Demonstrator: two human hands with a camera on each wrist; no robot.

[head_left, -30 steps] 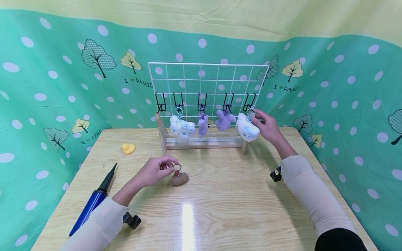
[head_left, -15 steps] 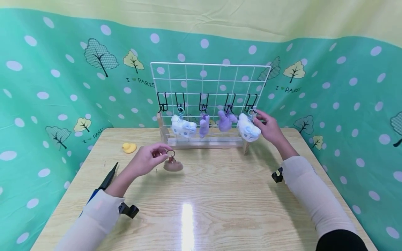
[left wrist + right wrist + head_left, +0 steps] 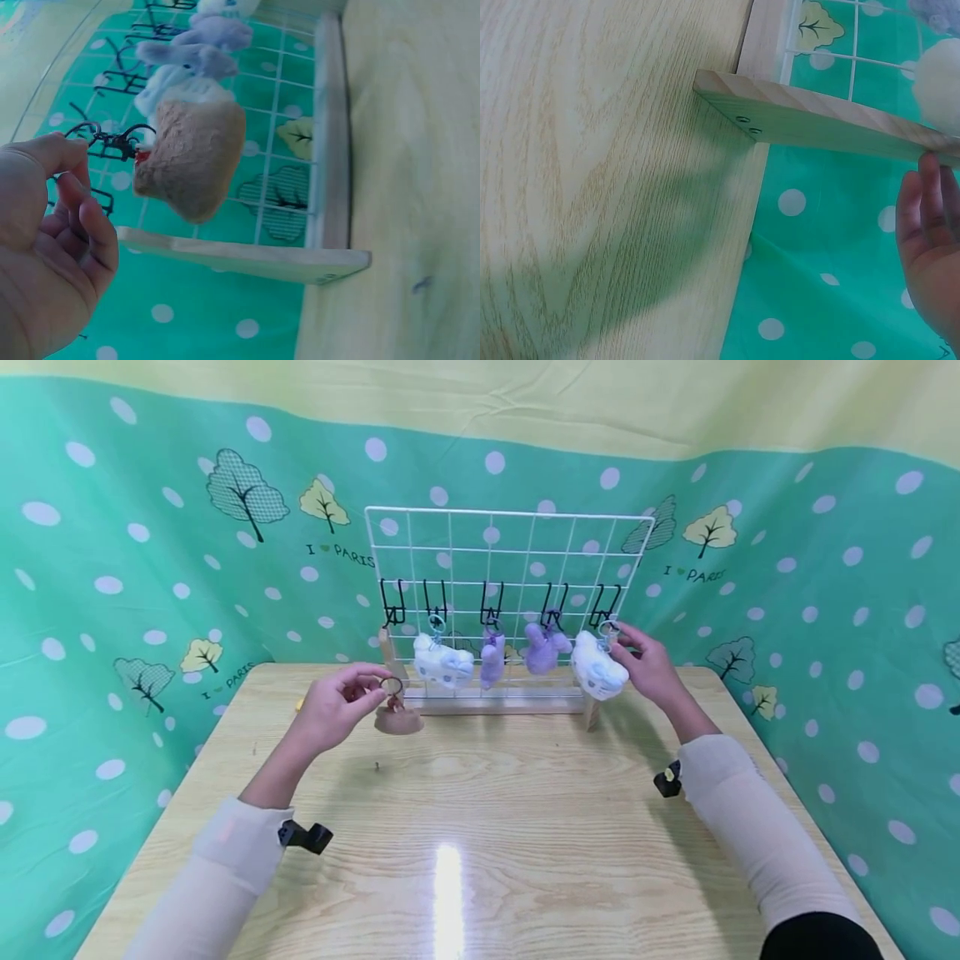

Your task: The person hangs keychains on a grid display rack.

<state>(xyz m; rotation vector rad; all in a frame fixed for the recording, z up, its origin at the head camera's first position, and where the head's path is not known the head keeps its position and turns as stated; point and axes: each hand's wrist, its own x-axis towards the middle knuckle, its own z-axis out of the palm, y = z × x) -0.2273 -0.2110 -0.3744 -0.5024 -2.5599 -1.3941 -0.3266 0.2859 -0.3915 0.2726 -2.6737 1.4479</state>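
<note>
My left hand (image 3: pixel 335 706) pinches the metal ring of a brown plush keychain (image 3: pixel 399 720), which hangs in the air near the rack's left end. In the left wrist view, a black clasp joins this ring to the brown plush (image 3: pixel 195 154). At the far right of the white wire grid rack (image 3: pixel 510 552), my right hand (image 3: pixel 651 670) has thumb and finger at the ring of a white-and-blue plush keychain (image 3: pixel 598 667). Another white-and-blue plush (image 3: pixel 442 664) and two purple plushes (image 3: pixel 542 650) hang along the rack. The leftmost black hook (image 3: pixel 393 603) bears no plush.
Wooden feet support the rack; its right foot (image 3: pixel 817 112) shows close to the right hand. A sliver of the yellow duck (image 3: pixel 299 703) shows behind the left forearm. A tiny dark bit (image 3: pixel 377 766) lies on the wooden table (image 3: pixel 525 827). Patterned cloth (image 3: pixel 150 602) surrounds the table.
My left hand has lifted the brown plush keychain off the table and carried it up and leftward. The left arm now covers the blue pump. My right hand stays at the right-end keychain.
</note>
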